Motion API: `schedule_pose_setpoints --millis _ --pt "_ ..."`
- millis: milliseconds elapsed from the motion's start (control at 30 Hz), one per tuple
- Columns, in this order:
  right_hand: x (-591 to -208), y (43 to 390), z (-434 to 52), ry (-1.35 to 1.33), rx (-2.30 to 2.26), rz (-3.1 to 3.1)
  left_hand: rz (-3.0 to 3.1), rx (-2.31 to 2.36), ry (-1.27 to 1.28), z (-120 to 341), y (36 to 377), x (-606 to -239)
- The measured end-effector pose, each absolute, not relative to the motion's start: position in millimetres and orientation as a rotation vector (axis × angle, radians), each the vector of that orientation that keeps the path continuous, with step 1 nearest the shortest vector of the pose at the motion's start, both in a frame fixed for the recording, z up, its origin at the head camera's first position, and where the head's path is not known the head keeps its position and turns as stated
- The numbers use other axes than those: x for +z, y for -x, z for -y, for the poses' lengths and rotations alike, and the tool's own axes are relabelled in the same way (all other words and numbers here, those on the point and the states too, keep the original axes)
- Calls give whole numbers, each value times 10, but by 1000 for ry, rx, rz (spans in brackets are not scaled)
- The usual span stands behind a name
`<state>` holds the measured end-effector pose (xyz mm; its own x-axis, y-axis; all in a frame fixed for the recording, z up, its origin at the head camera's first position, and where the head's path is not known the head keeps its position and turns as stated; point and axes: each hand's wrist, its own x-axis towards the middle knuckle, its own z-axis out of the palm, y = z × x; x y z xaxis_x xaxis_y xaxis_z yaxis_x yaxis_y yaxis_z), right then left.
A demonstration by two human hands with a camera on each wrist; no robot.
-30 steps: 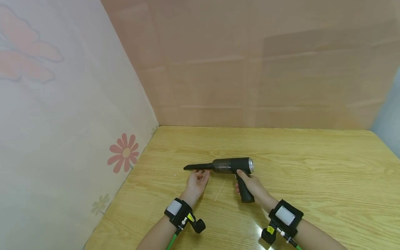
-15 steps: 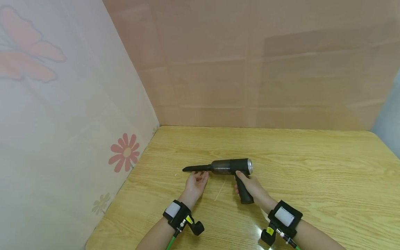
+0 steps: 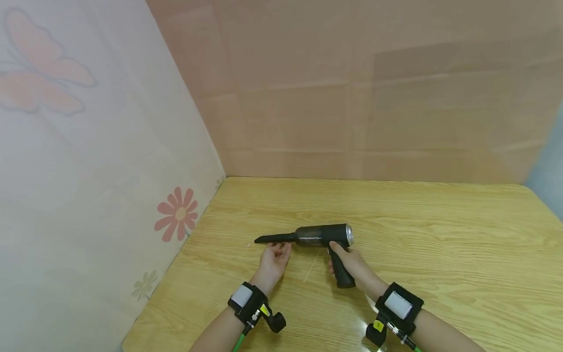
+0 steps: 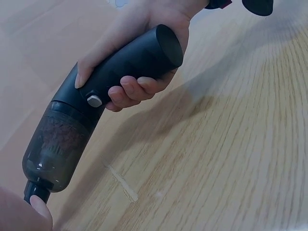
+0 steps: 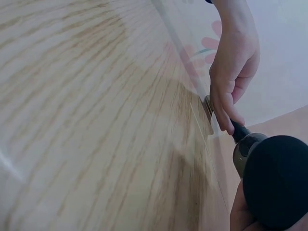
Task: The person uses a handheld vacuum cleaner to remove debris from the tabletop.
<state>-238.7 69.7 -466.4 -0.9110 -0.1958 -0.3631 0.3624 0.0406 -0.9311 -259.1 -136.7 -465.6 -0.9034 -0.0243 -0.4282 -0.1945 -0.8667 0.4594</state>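
A black handheld vacuum cleaner (image 3: 323,235) with a clear dust cup and a long slim nozzle (image 3: 274,238) lies across the middle of the head view, its nozzle to the left. My right hand (image 3: 352,261) grips the handle, thumb on the upper side. Beneath the nozzle, my left hand (image 3: 272,261) is palm up, its fingertips at the underside. In the left wrist view, reddish-brown matter (image 4: 62,134) shows inside the cup, and a silver button (image 4: 94,101) sits by the right hand's fingers. The right wrist view shows the left fingers (image 5: 226,113) against the nozzle.
A wood-grain table (image 3: 418,230) lies beneath both hands. On it are a tiny white speck (image 3: 248,245) by the nozzle tip and a pale straight line (image 3: 311,268). A flower-printed wall (image 3: 110,195) bounds the left, a brown panel (image 3: 308,122) the back.
The vacuum cleaner and both hands have shifted slightly left and a little nearer to me, bringing the nozzle tip closer to the white speck. Both hands keep their hold.
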Motion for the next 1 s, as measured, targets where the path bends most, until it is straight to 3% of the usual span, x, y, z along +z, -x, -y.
schedule_pose_setpoints --millis 1000 --pt "-4768 2281 -375 -154 -1968 -1897 -1031 2818 837 1606 2420 -4548"
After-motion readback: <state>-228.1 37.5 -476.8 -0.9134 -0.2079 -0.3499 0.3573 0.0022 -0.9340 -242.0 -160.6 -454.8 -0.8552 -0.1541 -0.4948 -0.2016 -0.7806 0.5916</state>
